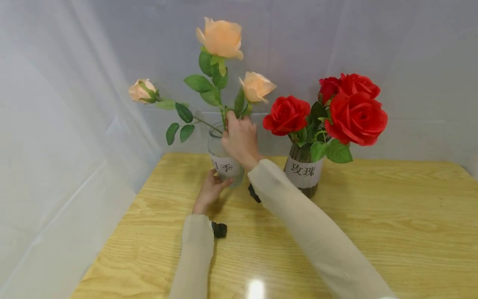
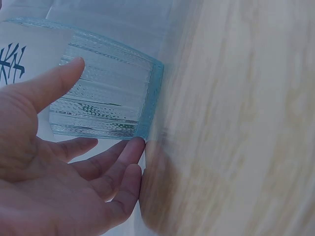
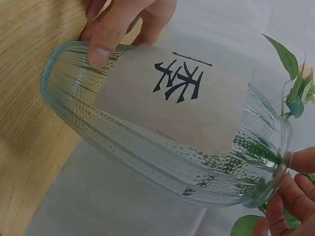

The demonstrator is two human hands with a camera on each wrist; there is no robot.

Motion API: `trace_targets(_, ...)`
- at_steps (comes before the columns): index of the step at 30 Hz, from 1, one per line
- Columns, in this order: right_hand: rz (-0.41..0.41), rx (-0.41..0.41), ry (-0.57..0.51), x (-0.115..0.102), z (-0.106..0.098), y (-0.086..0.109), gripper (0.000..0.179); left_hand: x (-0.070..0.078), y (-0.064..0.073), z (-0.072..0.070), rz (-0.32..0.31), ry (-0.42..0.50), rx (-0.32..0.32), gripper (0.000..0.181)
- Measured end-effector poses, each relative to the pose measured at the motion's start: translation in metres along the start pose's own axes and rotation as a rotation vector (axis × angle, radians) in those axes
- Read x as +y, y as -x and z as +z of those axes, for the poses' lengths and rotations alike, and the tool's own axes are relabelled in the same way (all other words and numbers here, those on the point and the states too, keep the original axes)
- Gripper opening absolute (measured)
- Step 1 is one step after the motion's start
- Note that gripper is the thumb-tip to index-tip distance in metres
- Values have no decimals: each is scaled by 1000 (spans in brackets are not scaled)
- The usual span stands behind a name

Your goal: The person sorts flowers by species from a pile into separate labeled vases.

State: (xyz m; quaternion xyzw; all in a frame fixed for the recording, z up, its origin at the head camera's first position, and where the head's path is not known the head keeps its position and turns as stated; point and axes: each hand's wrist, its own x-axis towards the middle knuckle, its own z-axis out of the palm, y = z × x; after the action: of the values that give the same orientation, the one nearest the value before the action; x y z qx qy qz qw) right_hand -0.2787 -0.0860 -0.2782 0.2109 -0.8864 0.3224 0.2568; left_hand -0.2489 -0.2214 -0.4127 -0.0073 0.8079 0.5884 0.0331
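Observation:
A clear ribbed glass vase [image 1: 214,146] with a white paper label [image 3: 182,91] stands on the wooden table. My left hand [image 1: 210,189] holds it low down, thumb on the front and fingers round the side near the base. At the mouth, my right hand [image 1: 242,137] pinches the green stem of a peach rose, fingertips right at the rim in the right wrist view. The tall peach rose [image 1: 221,39] rises above that hand. A smaller peach rose [image 1: 257,87] leans right, and a peach rosebud [image 1: 142,91] slants out to the left.
Close on the right stands a second labelled vase [image 1: 304,172] full of red roses [image 1: 358,116], partly behind my right sleeve. White sheeting [image 1: 410,83] hangs behind the wooden table [image 1: 392,216] and along its left side. Black wrist cameras [image 1: 219,229] sit at both cuffs.

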Motion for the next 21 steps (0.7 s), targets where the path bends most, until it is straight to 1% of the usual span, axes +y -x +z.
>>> trace_targets(5, 33, -59, 45, -4, -1, -2, 14, 1, 1, -1, 3, 9, -5, 75)
trace_targets(10, 66, -100, 59, -8, -3, -3, 13, 0, 2, -2, 5, 0, -13, 75)
trace_targets(18, 107, -119, 108, -11, -5, -6, 9, -2, -1, -1, -11, -20, 3, 75)
trace_targets(21, 112, -113, 120, -9, -6, -5, 10, -1, 0, -1, -16, -18, 2, 75)
